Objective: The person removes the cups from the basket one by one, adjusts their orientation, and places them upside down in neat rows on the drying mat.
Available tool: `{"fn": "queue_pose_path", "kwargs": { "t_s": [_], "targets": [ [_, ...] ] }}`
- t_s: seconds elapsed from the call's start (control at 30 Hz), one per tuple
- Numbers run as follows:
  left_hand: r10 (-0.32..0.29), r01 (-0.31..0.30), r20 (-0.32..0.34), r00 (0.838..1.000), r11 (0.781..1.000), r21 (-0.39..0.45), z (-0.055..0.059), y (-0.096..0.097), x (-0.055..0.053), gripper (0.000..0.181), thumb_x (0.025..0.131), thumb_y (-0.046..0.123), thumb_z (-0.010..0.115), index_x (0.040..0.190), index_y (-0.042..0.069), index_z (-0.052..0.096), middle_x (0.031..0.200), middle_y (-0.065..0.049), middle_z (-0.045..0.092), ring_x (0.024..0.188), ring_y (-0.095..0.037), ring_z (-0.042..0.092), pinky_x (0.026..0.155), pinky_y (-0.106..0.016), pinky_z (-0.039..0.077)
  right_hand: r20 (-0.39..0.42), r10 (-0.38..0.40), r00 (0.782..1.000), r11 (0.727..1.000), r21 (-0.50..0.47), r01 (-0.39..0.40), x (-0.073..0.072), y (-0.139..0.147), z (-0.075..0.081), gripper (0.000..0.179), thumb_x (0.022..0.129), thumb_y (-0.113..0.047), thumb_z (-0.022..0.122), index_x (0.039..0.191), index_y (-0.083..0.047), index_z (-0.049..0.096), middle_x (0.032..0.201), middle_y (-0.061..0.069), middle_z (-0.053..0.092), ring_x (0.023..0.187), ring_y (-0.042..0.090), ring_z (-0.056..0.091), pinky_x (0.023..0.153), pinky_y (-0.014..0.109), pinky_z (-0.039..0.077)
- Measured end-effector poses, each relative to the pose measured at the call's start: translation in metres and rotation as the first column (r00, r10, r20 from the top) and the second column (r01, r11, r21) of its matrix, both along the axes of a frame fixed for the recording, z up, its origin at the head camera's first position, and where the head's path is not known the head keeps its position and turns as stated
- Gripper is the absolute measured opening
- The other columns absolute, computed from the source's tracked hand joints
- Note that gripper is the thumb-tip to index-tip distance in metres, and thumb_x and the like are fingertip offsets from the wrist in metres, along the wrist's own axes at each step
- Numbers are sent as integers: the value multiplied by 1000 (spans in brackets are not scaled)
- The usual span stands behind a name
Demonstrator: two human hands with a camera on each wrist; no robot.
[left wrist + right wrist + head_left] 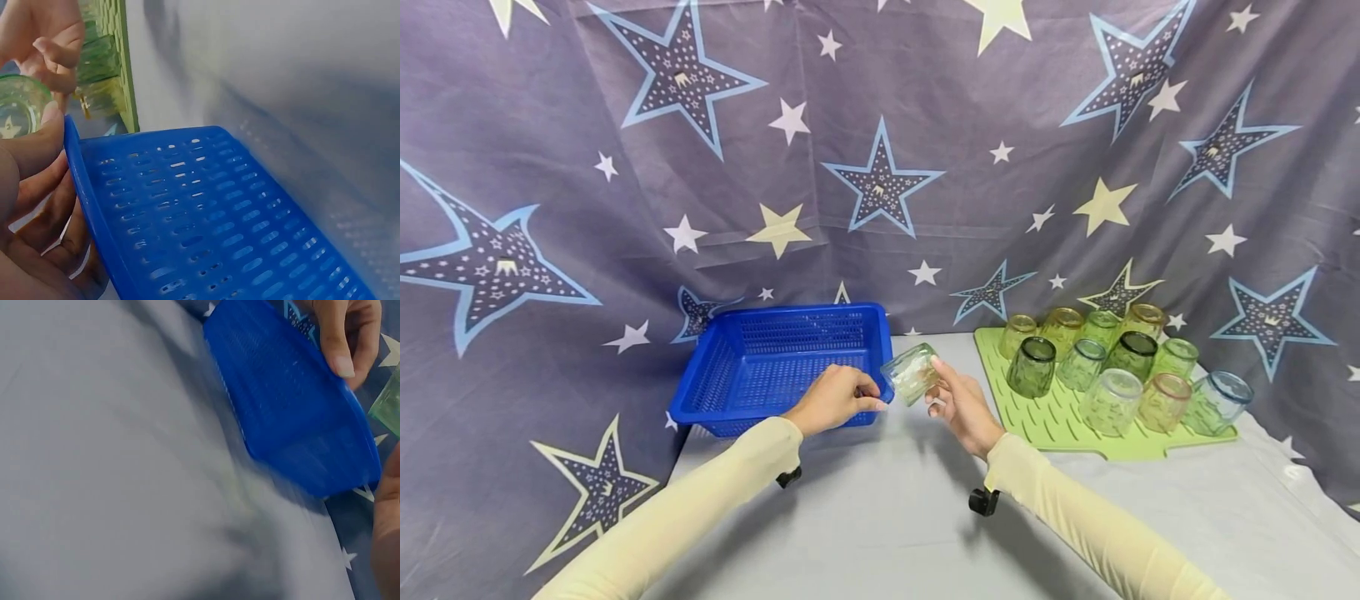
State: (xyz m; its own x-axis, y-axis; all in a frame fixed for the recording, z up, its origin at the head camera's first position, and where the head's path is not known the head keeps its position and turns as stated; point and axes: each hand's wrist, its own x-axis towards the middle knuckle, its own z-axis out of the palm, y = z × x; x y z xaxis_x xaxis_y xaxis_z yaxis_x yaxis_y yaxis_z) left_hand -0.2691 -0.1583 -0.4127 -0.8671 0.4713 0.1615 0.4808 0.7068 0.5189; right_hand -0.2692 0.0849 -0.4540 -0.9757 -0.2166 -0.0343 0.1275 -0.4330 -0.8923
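In the head view my right hand (964,410) grips a pale green patterned drinking glass (910,372), held tilted in the air beside the right end of a blue plastic basket (883,333). My left hand (838,398) is over the basket's front right corner, its thumb and fingertips pointing at the glass. In the left wrist view, the left thumb overlaps the edge of the glass (25,103); whether they touch I cannot tell. The right wrist view shows the left hand (353,337) at the basket's rim and only a sliver of the glass (389,406).
A light green drying mat (1000,400) on the right bears several upside-down glasses, such as a dark green one (1032,368) and a blue-rimmed one (1219,404). A star-patterned curtain (880,267) hangs behind the white table (880,517).
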Motion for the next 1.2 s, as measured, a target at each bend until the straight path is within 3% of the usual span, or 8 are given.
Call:
{"fn": "queue_pose_path", "kwargs": {
  "t_s": [0.23,0.4,0.63,0.9,1.07,1.13,1.2],
  "targets": [
    [-38,30,-93,995,996,-88,3,3,2,15,91,31,81,94,16,81,86,8,75,72,-2,64,66,-25,54,-127,-31,991,977,205,57,3,24,0,44,102,-37,65,124,2,61,95,5,62,75,15,54,58,25,49],
    [-52,29,-140,989,986,-164,5,6,3,17,92,32,80,94,15,80,86,7,72,77,-7,64,69,-28,54,-213,-61,975,917,374,140,5,44,-2,52,98,-36,73,134,-1,59,88,8,62,66,16,57,57,28,54],
    [-47,20,-138,989,982,-189,7,8,5,15,93,30,79,95,16,80,88,6,72,82,-11,65,71,-28,54,-241,-91,966,848,490,202,5,79,-10,56,96,-37,74,139,-5,56,90,11,63,59,18,57,57,35,56],
    [-47,21,-133,990,982,-188,7,11,5,15,93,30,80,94,15,80,88,6,72,81,-10,63,71,-30,54,-310,-114,944,672,676,303,13,127,-16,64,94,-46,75,140,-7,54,93,12,62,67,30,58,57,43,55],
    [-44,23,-113,993,982,-187,5,11,6,16,93,30,79,96,14,80,90,5,73,83,-10,64,73,-30,54,-309,-149,939,545,767,339,18,156,-19,75,91,-55,74,143,-5,50,89,13,59,67,27,57,58,41,54],
    [-37,15,-117,992,982,-188,5,11,5,16,93,30,79,96,15,80,91,5,73,83,-10,64,73,-30,54,-329,-159,931,491,792,363,18,165,-20,79,91,-57,73,143,-3,49,97,15,59,73,23,56,62,36,53],
    [-32,8,-125,992,982,-187,5,10,4,16,93,30,79,96,15,80,91,5,73,83,-10,64,73,-30,54,-347,-166,923,458,802,384,18,173,-19,81,92,-58,71,145,-1,47,110,18,59,80,24,55,65,33,51]
  ]
}}
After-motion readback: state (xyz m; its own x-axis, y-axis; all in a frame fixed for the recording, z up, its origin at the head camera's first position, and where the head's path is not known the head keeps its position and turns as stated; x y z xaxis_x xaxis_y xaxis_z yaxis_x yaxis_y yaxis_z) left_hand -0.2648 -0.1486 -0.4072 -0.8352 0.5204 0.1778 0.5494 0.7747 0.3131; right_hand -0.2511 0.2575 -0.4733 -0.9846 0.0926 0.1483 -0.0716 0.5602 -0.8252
